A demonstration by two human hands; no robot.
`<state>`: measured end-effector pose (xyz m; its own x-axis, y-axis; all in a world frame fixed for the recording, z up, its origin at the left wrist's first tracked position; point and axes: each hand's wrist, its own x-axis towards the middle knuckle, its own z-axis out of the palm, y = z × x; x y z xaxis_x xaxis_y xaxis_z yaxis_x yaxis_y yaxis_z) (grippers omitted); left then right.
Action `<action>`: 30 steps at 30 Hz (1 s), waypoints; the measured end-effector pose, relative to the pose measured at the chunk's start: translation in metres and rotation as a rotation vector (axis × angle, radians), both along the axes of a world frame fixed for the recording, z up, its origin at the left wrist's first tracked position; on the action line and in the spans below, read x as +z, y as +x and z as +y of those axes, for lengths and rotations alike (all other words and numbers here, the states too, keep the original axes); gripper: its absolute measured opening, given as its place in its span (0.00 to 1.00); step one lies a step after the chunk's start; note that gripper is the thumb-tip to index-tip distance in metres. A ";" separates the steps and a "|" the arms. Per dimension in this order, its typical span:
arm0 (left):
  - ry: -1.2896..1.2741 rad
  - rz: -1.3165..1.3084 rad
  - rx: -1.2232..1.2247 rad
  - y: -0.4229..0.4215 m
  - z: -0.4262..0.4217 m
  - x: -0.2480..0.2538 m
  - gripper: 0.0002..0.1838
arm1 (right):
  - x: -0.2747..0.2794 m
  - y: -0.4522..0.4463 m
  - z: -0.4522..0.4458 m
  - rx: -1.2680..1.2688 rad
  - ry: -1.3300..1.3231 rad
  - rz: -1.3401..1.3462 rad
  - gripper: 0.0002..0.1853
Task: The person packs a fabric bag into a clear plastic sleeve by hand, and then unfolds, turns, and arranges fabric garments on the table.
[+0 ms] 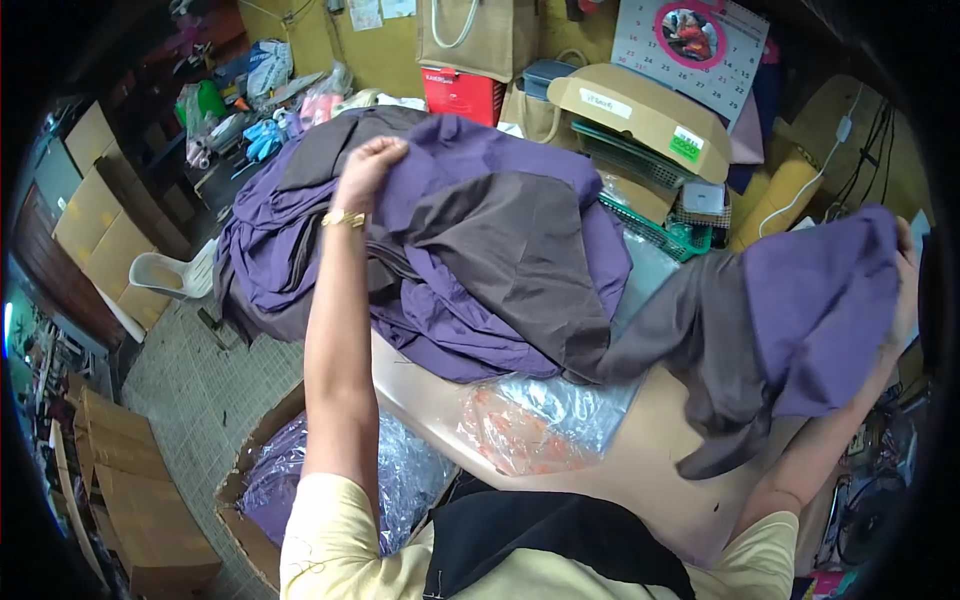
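Tan table (690,440): from my remote seat I see its top running under the cloth (510,260), which hides much of the surface.
Open carton (232,515): below the table's near-left side, holding clear plastic over something purple; the left arm blocks part of my view.
Cardboard box (640,110): at the far side, above a green basket (690,240), crowding the space behind the cloth.
Calendar (690,58): upright behind the cardboard box.
Clear plastic sheet (555,420): on the table, partly under the cloth, with orange marks on its near portion.
White chair (180,272): on the floor to the left, just beside the hanging folds.
Cloth colours: purple and dark brownish grey, in broad panels.
Cloth shape: heaped and creased at left and centre; a twisted stretch leads right to a raised, partly blurred end.
Cloth position: across the table, between the hands and spilling past the left one.
Hands: raised, well apart.
Left hand (372,162): fingers closed on the purple edge.
Right hand (908,270): against the raised end, mostly covered; I cannot tell how its fingers close.
Bracelet (345,219): gold-coloured, on the left wrist.
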<state>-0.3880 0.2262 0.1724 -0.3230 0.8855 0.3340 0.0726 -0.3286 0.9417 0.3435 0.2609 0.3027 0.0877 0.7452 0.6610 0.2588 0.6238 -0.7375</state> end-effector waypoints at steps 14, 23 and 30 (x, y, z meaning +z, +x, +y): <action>0.138 0.422 -0.218 0.226 -0.171 -0.015 0.46 | -0.093 -0.265 -0.127 0.857 -0.271 -0.788 0.19; 0.229 0.033 -0.146 0.265 -0.244 0.057 0.62 | -0.117 -0.321 -0.117 0.674 -0.222 -0.202 0.14; -0.038 0.903 0.354 0.268 -0.237 0.037 0.36 | -0.088 -0.321 -0.147 1.104 -0.344 -0.376 0.22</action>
